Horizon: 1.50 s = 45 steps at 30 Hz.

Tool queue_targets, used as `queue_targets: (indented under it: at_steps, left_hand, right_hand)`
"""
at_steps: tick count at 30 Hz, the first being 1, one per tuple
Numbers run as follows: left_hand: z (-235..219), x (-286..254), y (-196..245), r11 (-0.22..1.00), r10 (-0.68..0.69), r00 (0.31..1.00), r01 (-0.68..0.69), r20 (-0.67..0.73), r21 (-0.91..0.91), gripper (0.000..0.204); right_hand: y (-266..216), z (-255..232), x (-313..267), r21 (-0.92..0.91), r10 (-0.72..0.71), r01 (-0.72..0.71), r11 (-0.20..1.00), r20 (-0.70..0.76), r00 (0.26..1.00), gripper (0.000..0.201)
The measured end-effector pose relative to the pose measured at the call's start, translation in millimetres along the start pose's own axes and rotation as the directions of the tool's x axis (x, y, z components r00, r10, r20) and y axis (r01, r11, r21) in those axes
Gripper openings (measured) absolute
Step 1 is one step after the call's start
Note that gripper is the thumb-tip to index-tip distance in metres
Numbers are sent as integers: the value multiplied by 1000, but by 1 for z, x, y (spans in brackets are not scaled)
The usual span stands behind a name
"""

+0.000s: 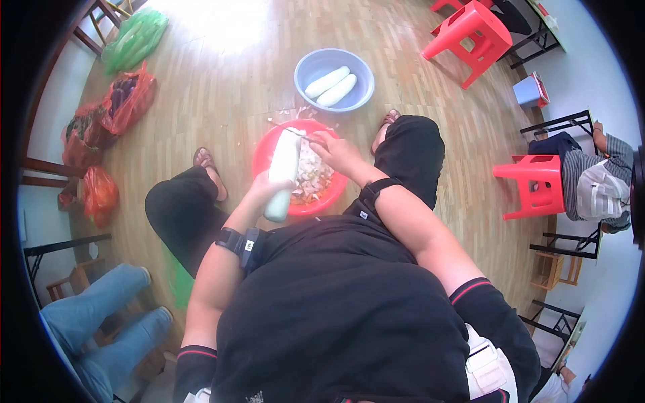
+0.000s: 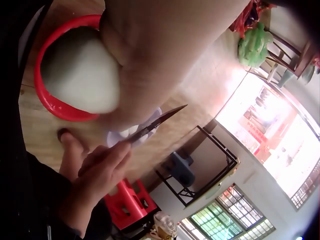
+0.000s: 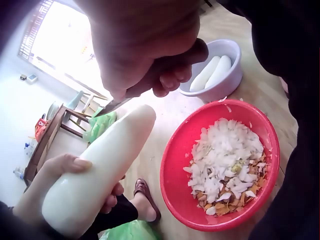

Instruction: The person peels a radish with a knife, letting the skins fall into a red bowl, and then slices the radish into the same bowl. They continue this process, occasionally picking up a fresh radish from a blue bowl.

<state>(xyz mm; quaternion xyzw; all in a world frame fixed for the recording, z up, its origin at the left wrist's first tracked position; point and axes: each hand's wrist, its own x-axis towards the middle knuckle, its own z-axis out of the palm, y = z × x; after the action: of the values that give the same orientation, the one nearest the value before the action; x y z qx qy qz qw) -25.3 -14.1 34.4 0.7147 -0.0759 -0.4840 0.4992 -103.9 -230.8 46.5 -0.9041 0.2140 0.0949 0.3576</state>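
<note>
Head view: the left hand point(image 1: 263, 189) is clamped around a white radish point(image 1: 285, 161) above the red basin point(image 1: 261, 156); the right hand point(image 1: 340, 156) is clamped on the knife point(image 1: 304, 136). Left wrist view: the white radish obstructs much of the red basin. Right wrist view: the red basin contains peelings point(image 3: 226, 155), near a pale basin point(image 3: 231, 85) holding two radishes point(image 3: 204, 73).

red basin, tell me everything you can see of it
The red basin is round and wide, with sloping sides and a smooth rim, plastic by its look. It sits upright on the floor between two feet. White peelings are heaped over orange-brown scraps inside; white bits cling near the rim. A radish is held over part of it.
</note>
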Motion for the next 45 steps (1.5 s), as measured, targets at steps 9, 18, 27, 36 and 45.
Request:
queue_targets:
  at_steps: [9, 18, 27, 36, 45]
  left_hand:
    - [3, 0, 1, 940, 6, 998, 18, 69, -339, 33]
    - [5, 1, 0, 889, 94, 994, -55, 63, -454, 32]
    - [3, -1, 6, 852, 68, 992, -5, 102, -523, 37]
    - [0, -2, 3, 857, 58, 976, 60, 211, -512, 48]
    - [-1, -3, 5, 853, 70, 966, 71, 248, -517, 51]
  right_hand:
    - [-4, 17, -16, 2, -522, 523, 853, -42, 852, 49]
    - [-6, 14, -16, -48, -519, 519, 854, -154, 841, 50]
    - [-3, 6, -18, -59, -350, 345, 937, -173, 921, 51]
    - [-4, -1, -16, -92, -245, 229, 969, -239, 940, 54]
    - [-3, 0, -26, -54, -509, 509, 859, -190, 839, 55]
